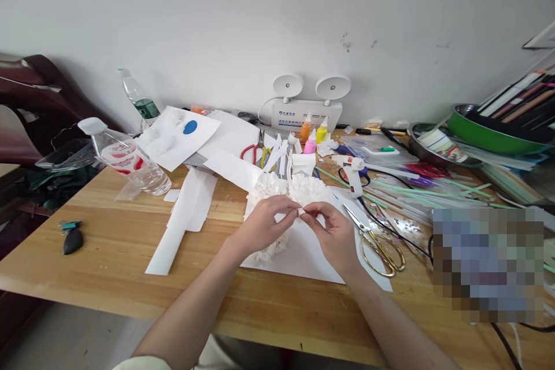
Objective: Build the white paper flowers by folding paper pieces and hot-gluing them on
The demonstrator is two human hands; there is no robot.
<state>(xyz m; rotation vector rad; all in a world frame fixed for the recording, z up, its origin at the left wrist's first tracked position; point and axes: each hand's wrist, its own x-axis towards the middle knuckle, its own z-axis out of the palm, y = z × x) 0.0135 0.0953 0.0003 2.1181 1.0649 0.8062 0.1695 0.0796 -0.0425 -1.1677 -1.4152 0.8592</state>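
My left hand (272, 221) and my right hand (332, 232) meet at the fingertips, pinching a small piece of white paper (300, 212) between them. Below and behind them, fluffy white paper clusters (309, 186) rest on a white sheet (299, 266); part of these is hidden by my hands. Just right of my right hand lies a pair of gold-handled scissors (376, 241), blades partly spread. A white glue gun (353, 173) sits farther back on the right.
At the left stands a tilted water bottle (130, 156) near cut paper strips (184, 219). Pliers (260, 150) and small paint bottles (309, 143) are at the back. Thin sticks (399, 193), cables and a green bowl (489, 130) crowd the right side.
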